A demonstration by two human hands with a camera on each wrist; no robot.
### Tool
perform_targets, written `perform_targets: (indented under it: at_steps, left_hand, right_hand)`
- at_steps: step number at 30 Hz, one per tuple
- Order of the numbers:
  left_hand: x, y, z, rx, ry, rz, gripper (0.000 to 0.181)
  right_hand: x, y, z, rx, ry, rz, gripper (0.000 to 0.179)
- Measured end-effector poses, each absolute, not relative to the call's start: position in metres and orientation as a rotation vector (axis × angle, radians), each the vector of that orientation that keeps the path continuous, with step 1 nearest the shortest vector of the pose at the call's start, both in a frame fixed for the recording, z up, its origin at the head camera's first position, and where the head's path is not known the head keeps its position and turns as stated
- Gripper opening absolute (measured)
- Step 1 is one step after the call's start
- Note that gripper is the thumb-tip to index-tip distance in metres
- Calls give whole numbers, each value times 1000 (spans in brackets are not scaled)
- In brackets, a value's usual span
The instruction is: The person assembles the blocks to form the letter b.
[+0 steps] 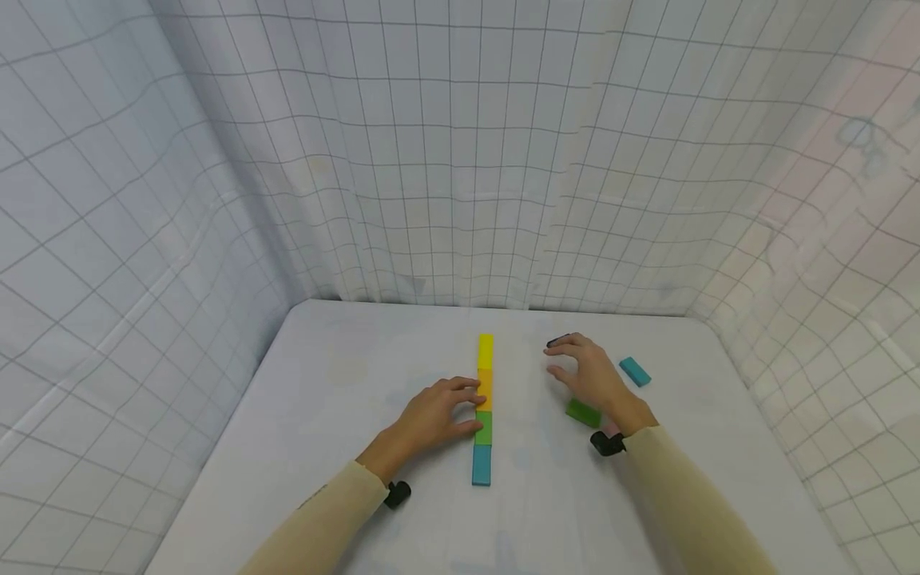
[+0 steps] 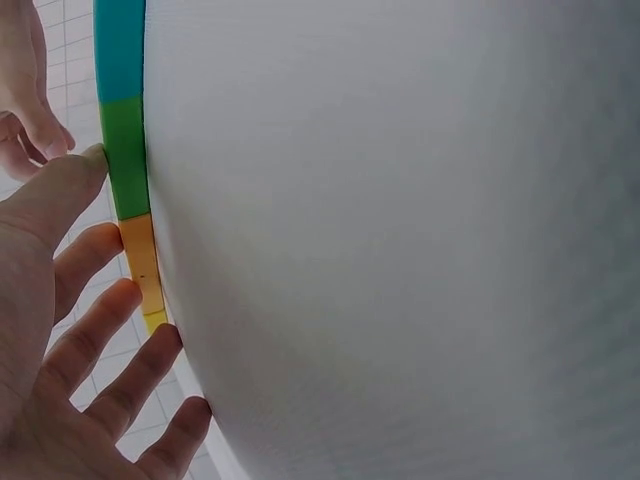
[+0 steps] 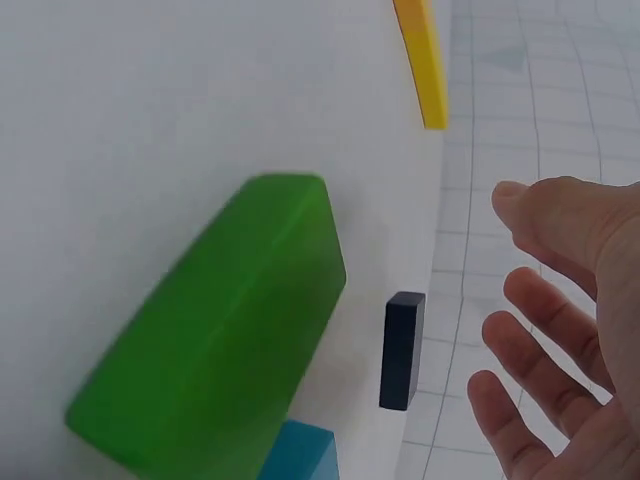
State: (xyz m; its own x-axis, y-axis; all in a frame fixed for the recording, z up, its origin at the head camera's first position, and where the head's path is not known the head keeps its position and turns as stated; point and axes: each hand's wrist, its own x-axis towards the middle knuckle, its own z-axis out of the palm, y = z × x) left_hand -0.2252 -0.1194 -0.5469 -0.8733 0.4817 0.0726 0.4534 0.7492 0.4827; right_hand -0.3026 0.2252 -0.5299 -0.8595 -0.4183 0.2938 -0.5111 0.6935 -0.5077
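Note:
A straight row of blocks lies on the white table: yellow (image 1: 485, 350), orange (image 1: 487, 383), green (image 1: 484, 435) and blue (image 1: 481, 467). My left hand (image 1: 431, 414) is along the row's left side, fingers spread. In the left wrist view its thumb (image 2: 70, 185) touches the row's green block (image 2: 124, 160), and a finger reaches the orange block (image 2: 141, 260). To the right, my right hand (image 1: 592, 374) hovers with nothing in its fingers. A dark block (image 3: 402, 350) lies nearby, partly hidden by that hand in the head view. Under the wrist is a loose green block (image 3: 220, 320).
A loose blue block (image 1: 635, 371) lies to the right of the right hand. Something pink (image 1: 611, 429) shows partly beneath the right wrist. White grid-patterned curtains (image 1: 460, 160) stand behind the table (image 1: 345, 343) and at both sides.

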Motion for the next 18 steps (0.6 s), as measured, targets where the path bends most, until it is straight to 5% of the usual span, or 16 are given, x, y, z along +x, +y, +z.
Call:
perform_targets:
  at_steps: [18]
  left_hand:
    - [-223,-119,-546,736,2872,787,45]
  right_hand:
    - [-350,252,-563,730,-2884,874,50]
